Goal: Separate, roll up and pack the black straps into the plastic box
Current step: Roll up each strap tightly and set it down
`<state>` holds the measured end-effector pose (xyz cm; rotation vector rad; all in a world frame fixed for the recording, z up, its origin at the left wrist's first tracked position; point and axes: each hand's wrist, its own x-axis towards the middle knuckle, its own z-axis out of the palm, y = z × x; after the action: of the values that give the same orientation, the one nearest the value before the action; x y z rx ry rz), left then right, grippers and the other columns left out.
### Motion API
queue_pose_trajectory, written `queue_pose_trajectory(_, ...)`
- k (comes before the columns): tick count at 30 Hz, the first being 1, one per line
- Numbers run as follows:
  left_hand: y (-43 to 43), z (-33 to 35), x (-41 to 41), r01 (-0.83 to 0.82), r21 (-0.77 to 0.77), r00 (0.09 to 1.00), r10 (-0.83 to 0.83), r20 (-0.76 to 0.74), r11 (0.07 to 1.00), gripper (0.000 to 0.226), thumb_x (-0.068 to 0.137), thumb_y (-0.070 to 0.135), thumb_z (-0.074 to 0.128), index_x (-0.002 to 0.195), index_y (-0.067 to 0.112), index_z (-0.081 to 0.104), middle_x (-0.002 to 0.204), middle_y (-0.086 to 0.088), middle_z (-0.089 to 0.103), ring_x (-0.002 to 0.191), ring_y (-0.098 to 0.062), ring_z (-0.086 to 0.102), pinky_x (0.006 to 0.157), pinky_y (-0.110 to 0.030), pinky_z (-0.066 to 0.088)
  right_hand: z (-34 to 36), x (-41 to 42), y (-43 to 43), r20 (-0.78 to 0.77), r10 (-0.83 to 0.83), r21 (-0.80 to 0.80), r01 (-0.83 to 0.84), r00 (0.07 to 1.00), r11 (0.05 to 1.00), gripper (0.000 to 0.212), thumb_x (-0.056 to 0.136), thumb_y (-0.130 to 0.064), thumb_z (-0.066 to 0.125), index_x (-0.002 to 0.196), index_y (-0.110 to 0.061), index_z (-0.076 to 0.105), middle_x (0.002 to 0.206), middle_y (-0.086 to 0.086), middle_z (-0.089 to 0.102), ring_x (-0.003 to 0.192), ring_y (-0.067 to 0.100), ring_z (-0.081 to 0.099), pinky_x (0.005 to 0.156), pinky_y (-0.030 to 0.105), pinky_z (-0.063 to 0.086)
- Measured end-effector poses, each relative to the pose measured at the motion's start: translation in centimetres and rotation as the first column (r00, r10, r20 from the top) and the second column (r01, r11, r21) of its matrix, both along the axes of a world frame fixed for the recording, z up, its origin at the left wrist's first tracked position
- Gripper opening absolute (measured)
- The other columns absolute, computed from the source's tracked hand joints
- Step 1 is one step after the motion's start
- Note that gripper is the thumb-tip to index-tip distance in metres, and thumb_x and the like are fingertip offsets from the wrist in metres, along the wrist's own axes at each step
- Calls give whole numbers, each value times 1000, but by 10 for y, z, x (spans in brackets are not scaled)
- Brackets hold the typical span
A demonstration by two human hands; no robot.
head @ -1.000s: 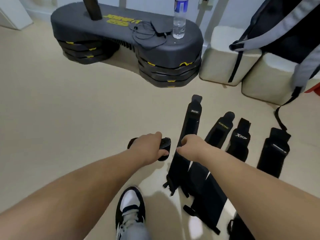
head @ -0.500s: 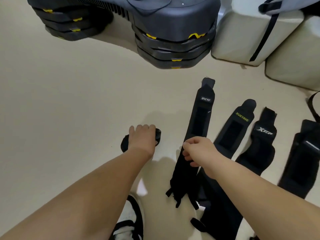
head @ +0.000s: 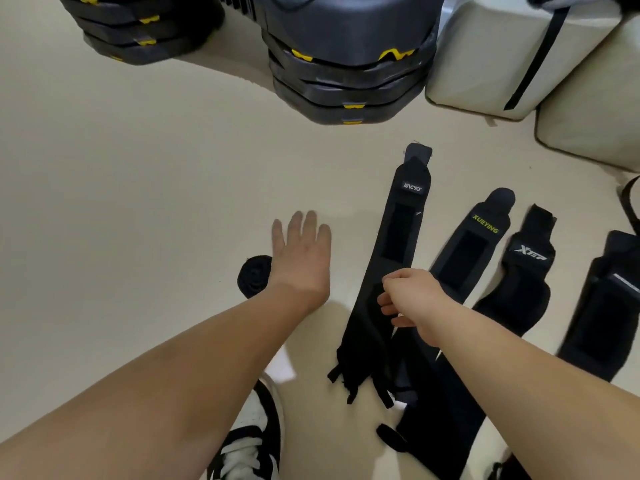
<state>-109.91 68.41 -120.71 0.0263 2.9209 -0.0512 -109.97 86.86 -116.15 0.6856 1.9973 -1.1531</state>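
Observation:
A rolled-up black strap (head: 254, 277) lies on the floor just left of my left hand (head: 300, 252), which is open with straight fingers and holds nothing. My right hand (head: 407, 296) has its fingers curled and pinches the right edge of the long flat INCYO strap (head: 398, 233) near its middle. To the right lie three more flat black straps side by side: the XUEYING strap (head: 479, 244), the XTEP strap (head: 526, 271) and an outer strap (head: 604, 306). Another strap (head: 446, 410) runs under my right forearm. The plastic box is out of view.
A black and yellow stepper platform (head: 346, 81) stands on the cream floor at the back. Two pale cushions (head: 502, 57) sit at the back right, a black bag strap hanging over one. My black and white shoe (head: 249, 441) is at the bottom.
My left hand has let go of the rolled strap, opened and moved to its right. My right hand stays on the long strap. The view has tilted down and closer.

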Motion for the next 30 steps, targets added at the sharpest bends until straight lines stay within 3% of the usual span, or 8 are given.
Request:
queue_pose_trajectory(2, 18, -3, 0, 196, 98, 969, -177, -172, 976, 69, 73, 12, 85, 135, 8, 57, 145, -20, 55, 129, -42, 56, 104, -55, 49, -6, 3, 6, 8, 20, 37, -20, 1000, 999, 22, 105, -6, 49, 97, -19, 64, 115, 18, 70, 98, 29, 69, 102, 53, 57)
queue_pose_trajectory(4, 38, -5, 6, 219, 261, 971, -183, -156, 940, 53, 73, 9, 88, 120, 11, 64, 115, -11, 64, 95, -34, 66, 68, -39, 51, -16, 6, 12, 13, 60, 74, -61, 998, 995, 20, 104, -7, 50, 110, -15, 67, 106, 13, 68, 89, 25, 63, 97, 49, 60)
queue_pose_trajectory(8, 68, -28, 27, -310, 319, 884, 147, 444, 896, 52, 96, 46, 70, 129, 14, 46, 127, -8, 54, 117, -33, 61, 78, -38, 43, -37, 16, 22, 61, 189, 127, -196, 980, 972, 36, 98, -5, 48, 130, -13, 63, 106, 8, 65, 88, 24, 63, 77, 36, 57)
queue_pose_trajectory(14, 77, -51, 59, -502, 360, 835, 332, 440, 786, 53, 88, 46, 79, 112, 22, 39, 109, -3, 63, 100, -29, 66, 84, -43, 57, -63, 45, 34, 31, 388, 225, -384, 921, 895, 45, 105, -19, 50, 150, -17, 52, 150, 4, 39, 137, 30, 42, 109, 41, 49)
queue_pose_trajectory(19, 77, -55, 66, -615, 416, 754, 346, 559, 670, 37, 91, 45, 74, 113, 17, 61, 107, -2, 69, 100, -26, 69, 90, -42, 59, -71, 47, 40, 25, 380, 199, -377, 925, 905, 46, 105, -18, 50, 151, -18, 52, 150, 3, 41, 134, 29, 48, 109, 44, 52)
queue_pose_trajectory(23, 73, -41, 63, -626, 511, 764, 332, 553, 589, 23, 83, 40, 66, 86, 18, 68, 84, -2, 70, 83, -24, 69, 79, -41, 61, -58, 39, 41, 59, 313, 126, -318, 948, 940, 39, 110, -30, 45, 144, -16, 57, 144, 4, 53, 115, 20, 57, 95, 34, 50)
queue_pose_trajectory(27, 65, 19, 41, -713, 650, 693, 403, 598, 261, 18, 87, 20, 62, 72, 12, 55, 62, -2, 57, 59, -21, 56, 58, -30, 44, -30, 32, 36, 183, 256, 53, -270, 949, 961, 62, 111, -55, 26, 147, -13, 54, 142, 8, 59, 122, 25, 58, 104, 36, 43)
queue_pose_trajectory(30, 64, 71, 26, -684, 724, 703, 344, 623, 86, 15, 93, 15, 62, 79, 13, 61, 73, -5, 64, 65, -21, 60, 57, -28, 45, 1, 25, 32, 225, 57, -107, -34, 973, 994, 72, 105, -71, 26, 128, -16, 66, 118, 8, 73, 109, 29, 70, 104, 48, 54)
